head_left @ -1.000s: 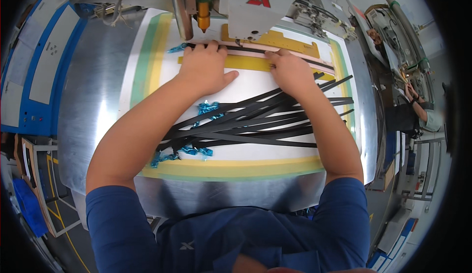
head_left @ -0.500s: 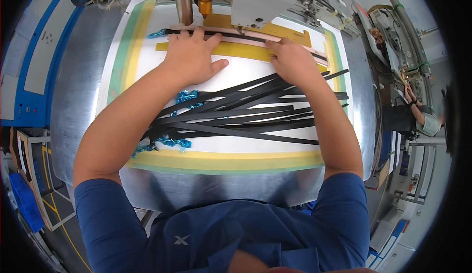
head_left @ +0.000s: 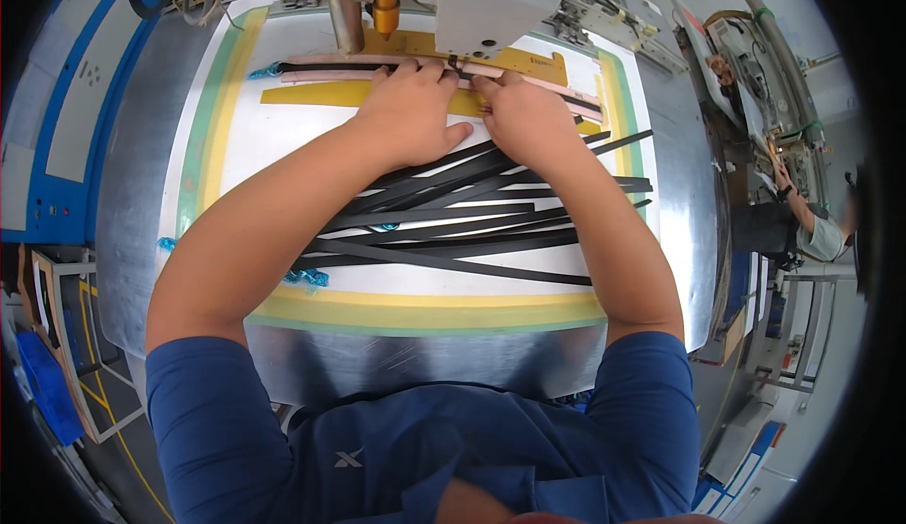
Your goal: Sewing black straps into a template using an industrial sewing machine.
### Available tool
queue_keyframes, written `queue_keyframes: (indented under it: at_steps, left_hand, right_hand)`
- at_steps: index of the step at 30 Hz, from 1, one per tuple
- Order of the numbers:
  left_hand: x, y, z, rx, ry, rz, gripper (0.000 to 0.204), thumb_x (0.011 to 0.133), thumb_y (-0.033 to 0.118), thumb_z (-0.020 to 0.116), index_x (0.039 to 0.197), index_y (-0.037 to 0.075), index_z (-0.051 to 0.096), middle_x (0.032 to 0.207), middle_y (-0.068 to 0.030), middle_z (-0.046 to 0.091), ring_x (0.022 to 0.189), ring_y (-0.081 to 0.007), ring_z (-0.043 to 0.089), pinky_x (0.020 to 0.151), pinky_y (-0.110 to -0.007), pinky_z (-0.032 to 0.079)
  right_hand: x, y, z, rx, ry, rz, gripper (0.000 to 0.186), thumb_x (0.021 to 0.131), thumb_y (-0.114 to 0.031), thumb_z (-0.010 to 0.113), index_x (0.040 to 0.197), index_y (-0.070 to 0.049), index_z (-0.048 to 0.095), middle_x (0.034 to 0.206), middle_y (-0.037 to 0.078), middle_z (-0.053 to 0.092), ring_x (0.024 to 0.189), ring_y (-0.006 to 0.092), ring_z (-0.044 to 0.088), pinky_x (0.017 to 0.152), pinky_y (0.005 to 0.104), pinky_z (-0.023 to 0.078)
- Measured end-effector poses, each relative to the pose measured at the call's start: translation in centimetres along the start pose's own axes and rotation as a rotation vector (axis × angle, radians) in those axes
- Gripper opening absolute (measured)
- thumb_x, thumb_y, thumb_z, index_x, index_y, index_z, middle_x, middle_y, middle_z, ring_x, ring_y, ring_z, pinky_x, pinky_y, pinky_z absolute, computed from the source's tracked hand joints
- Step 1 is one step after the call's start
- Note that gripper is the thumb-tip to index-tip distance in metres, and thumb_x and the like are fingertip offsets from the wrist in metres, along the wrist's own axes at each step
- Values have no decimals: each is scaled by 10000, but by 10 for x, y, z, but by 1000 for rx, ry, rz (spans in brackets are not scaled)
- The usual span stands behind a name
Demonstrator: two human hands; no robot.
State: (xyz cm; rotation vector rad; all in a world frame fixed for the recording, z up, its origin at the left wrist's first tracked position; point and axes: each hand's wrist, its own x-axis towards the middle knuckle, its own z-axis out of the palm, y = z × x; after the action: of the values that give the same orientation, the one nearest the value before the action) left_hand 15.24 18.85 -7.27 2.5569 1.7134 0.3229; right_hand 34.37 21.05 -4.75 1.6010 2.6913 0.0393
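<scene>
A black strap point(head_left: 326, 67) with blue crinkled wrapping point(head_left: 265, 71) at its left end lies along a pink-edged channel in a flat yellow template point(head_left: 316, 96). My left hand point(head_left: 412, 114) rests over the middle of this strap, palm down, fingertips on the channel and thumb held apart. Close beside it, my right hand point(head_left: 531, 118) presses its fingertips on the strap just to the right. Its fingers bend downward, and part of them is hidden. Nearer to me, several loose black straps point(head_left: 453, 232) lie in a criss-crossed heap beneath my forearms.
Above the template hang a machine's grey head point(head_left: 486, 5), a metal post point(head_left: 342, 5) and an amber-coloured cylinder point(head_left: 386, 0). A white board point(head_left: 274, 161) edged with yellow and green tape lies on the metal table point(head_left: 142, 147). Another person point(head_left: 816, 227) works at far right.
The white board has shifted left with the template and straps. My left hand has slid right and my right hand left, so they now sit close together over the strap.
</scene>
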Motion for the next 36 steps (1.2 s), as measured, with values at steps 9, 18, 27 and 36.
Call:
queue_keyframes:
  at_steps: [9, 18, 27, 36]
  left_hand:
    - [2, 2, -3, 30, -35, -50, 641, 949, 494, 667, 1402, 44, 610, 1435, -205, 559, 1368, -382, 508, 1154, -578, 402]
    - [4, 2, -7, 88, -55, -80, 586, 946, 441, 681, 1364, 33, 625, 1376, -213, 581, 1312, -388, 544, 1134, -498, 446]
    - [4, 5, -3, 76, 17, -79, 520, 959, 452, 663, 1358, 118, 647, 1330, -202, 609, 1278, -383, 578, 1098, -481, 476]
    - [21, 28, 2, 19, -32, -71, 559, 968, 481, 647, 1352, 76, 654, 1281, -174, 645, 1231, -375, 608, 1061, -464, 501]
  right_hand:
    - [-25, 56, -6, -19, -65, 114, 439, 983, -155, 557, 1405, -214, 664, 1201, 165, 689, 1090, 348, 715, 928, 464, 591]
    - [-48, 110, -15, -30, -102, 213, 414, 1004, -177, 542, 1392, -222, 680, 1157, 139, 709, 1068, 316, 707, 934, 435, 575]
    - [-48, 113, -8, -8, -55, 147, 412, 994, -156, 557, 1382, -201, 687, 1156, 143, 707, 1064, 324, 710, 934, 444, 577]
    - [-46, 109, -7, -13, -43, 100, 416, 981, -156, 572, 1381, -182, 685, 1156, 146, 699, 1034, 329, 714, 919, 448, 582]
